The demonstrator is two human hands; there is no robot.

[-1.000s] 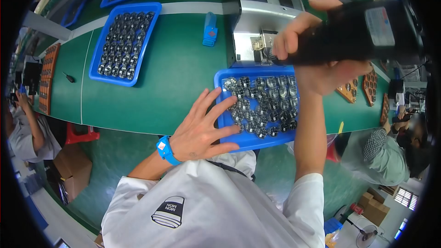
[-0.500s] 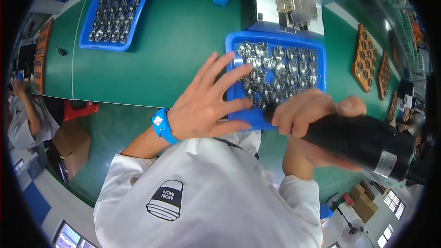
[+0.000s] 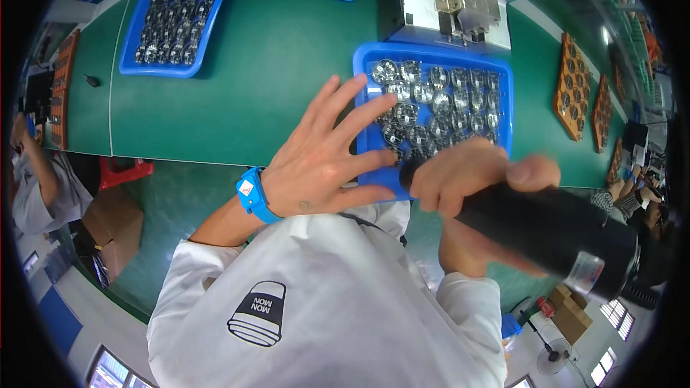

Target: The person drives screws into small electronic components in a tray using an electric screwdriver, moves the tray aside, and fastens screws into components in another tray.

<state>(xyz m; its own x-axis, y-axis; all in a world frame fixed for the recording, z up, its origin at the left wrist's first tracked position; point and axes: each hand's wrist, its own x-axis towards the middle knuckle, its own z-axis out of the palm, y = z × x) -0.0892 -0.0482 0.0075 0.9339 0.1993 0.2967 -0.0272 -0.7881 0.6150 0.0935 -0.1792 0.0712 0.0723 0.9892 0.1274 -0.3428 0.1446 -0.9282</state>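
My right hand [image 3: 471, 176] is wrapped round a black electric screwdriver [image 3: 550, 237], which lies aslant with its thick labelled end toward the lower right. Its narrow tip end reaches over the near edge of a blue tray [image 3: 506, 104], and the contact point is hidden. Rows of small round clear-and-metal parts [image 3: 441, 103] fill this tray. My left hand [image 3: 323, 158], with a blue wrist strap [image 3: 257, 195], spreads its fingers over the tray's left side. Its fingertips are beside the nearest parts; I cannot tell whether they press on one.
A second blue tray [image 3: 128, 57] of similar parts stands at the upper left of the green table [image 3: 287, 43]. Behind the near tray is a metal fixture [image 3: 467, 11]. Orange boards [image 3: 573, 90] lie at the right. A co-worker [image 3: 47, 187] is at far left.
My right hand and the screwdriver have shifted slightly left, and the tool's rear end has dropped lower. My left hand stays almost still.
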